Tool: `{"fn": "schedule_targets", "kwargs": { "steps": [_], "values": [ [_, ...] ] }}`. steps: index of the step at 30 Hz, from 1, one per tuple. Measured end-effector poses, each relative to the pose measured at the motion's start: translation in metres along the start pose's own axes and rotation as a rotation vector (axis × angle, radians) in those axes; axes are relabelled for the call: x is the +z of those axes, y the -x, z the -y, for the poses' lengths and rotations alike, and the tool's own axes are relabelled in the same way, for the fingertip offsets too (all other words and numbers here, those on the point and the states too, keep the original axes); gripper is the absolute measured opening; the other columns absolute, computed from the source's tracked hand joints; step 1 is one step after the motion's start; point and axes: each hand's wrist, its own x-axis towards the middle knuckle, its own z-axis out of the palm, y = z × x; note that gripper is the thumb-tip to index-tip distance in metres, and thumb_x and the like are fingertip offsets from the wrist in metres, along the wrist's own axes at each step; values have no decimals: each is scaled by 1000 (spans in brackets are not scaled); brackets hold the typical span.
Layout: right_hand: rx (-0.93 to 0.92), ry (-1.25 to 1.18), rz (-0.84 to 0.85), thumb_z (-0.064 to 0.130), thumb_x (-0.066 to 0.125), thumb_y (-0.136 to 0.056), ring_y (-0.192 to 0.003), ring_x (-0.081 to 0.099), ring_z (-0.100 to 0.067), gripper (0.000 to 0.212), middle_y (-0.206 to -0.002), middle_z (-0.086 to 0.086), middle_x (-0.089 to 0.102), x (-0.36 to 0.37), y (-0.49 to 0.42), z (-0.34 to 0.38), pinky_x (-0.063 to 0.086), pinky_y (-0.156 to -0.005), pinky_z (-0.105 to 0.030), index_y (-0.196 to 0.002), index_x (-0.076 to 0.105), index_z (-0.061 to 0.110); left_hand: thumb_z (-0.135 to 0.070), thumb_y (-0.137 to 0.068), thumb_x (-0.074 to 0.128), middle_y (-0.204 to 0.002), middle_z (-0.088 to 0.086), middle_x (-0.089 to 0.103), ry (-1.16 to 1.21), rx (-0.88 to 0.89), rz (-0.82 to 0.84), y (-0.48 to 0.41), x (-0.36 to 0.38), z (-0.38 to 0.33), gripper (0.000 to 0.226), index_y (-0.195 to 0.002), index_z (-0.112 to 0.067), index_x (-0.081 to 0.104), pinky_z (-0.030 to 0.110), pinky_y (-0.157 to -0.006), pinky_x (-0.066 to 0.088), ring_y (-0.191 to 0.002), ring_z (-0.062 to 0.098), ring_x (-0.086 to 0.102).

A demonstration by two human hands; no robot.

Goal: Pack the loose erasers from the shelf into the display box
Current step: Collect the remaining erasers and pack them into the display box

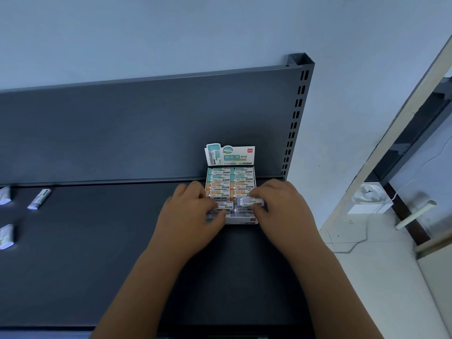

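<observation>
We pinch one eraser (252,201) in our right hand (286,206) over the display box (242,220), at its 4 o'clock corner. Our left hand (193,211) grips its 9 o'clock side. Forced in crooked, it could jam against the packed rows (220,185). Loose erasers (39,198) lie at the shelf's (97,241) 9 o'clock.

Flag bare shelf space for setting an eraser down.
Free: the shelf between the loose erasers at far left and the left hand. Crowded: the display box, with both hands on it, the right hand pinching an eraser. Only a narrow strip lies between box and slotted upright.
</observation>
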Motion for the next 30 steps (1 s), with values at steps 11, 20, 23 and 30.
{"fn": "schedule_targets", "kwargs": {
  "steps": [11, 20, 23, 30],
  "values": [
    [72, -37, 46, 24, 72, -86, -104, 53, -13, 25, -110, 10, 59, 9, -4, 8, 51, -84, -30, -110, 75, 28, -43, -93, 58, -92, -10, 52, -23, -15, -51, 10, 0, 7, 27, -103, -27, 77, 34, -65, 49, -88, 15, 46],
    [284, -109, -28, 22, 73, -82, -97, 56, -12, 11, -99, 13, 56, 16, -5, 14, 50, -75, -28, -85, 78, 32, -45, -95, 57, -101, -11, 51, 68, -55, 23, 13, -2, 6, 31, -116, -28, 72, 33, -74, 52, -98, 13, 44],
    [282, -71, -61, 29, 68, -85, -99, 54, -14, 13, -103, 8, 60, 18, -5, 21, 49, -76, -29, -95, 77, 29, -51, -95, 56, -111, -14, 48, 144, -82, 102, 14, -3, 9, 40, -129, -32, 63, 29, -85, 49, -106, 9, 40],
    [171, -250, -125, 38, 65, -90, -115, 50, -15, 40, -123, 4, 61, 26, -2, 77, 41, -91, -27, -126, 62, 20, -48, -94, 57, -131, -15, 53, 249, -51, 46, 21, -26, 28, 50, -142, -36, 50, 28, -102, 41, -124, 10, 40]
  ]
}}
